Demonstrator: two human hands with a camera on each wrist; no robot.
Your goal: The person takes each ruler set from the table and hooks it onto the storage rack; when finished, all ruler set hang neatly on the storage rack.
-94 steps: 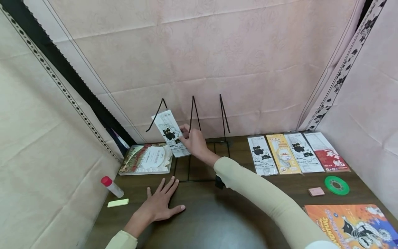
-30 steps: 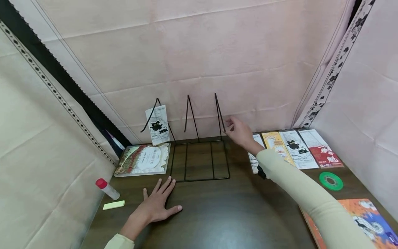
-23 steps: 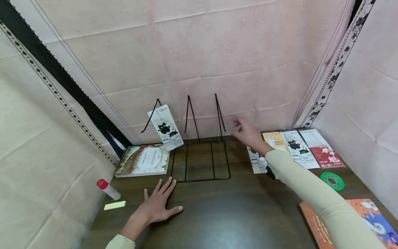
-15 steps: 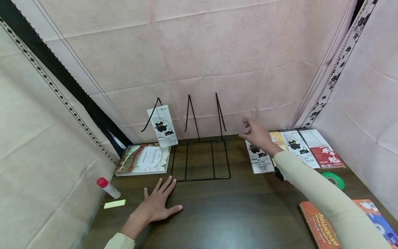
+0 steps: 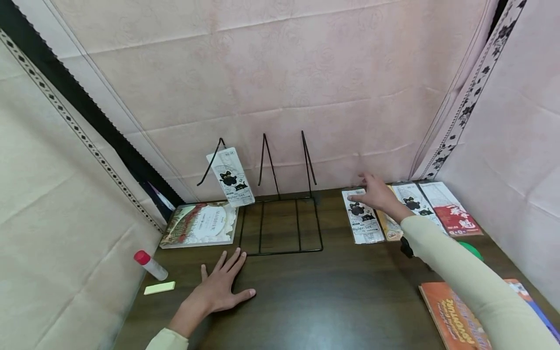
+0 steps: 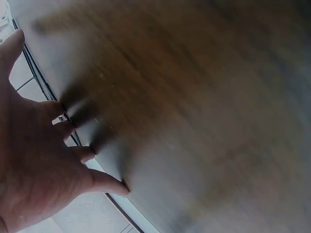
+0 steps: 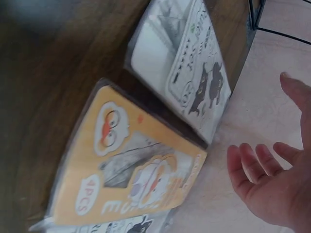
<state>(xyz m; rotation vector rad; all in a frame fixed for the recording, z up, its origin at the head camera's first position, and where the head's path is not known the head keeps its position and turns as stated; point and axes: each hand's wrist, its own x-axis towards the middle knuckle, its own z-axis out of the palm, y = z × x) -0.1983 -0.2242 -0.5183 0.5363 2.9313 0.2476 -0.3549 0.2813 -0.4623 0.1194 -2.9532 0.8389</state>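
Observation:
My left hand lies spread on the dark table, fingertips at the front bar of a black wire rack. The left wrist view shows that same hand with straight fingers. From the rack's left hook hangs a white ruler set pack with black cats, tilted. My right hand hovers over the row of packs, thumb and fingers apart and holding nothing. Under it lie another white ruler set pack and a yellow pack, partly hidden. In the right wrist view the hand is beside the yellow pack.
Further right lie a white cat pack and a red-and-white pack. A green ring and an orange book are partly under the right sleeve. At left are a book, a red-capped glue stick and a pale green strip.
My right hand let go of the ruler set pack, which now hangs swinging on the left hook. That hand then travelled right to the row of packs. My left hand stays put.

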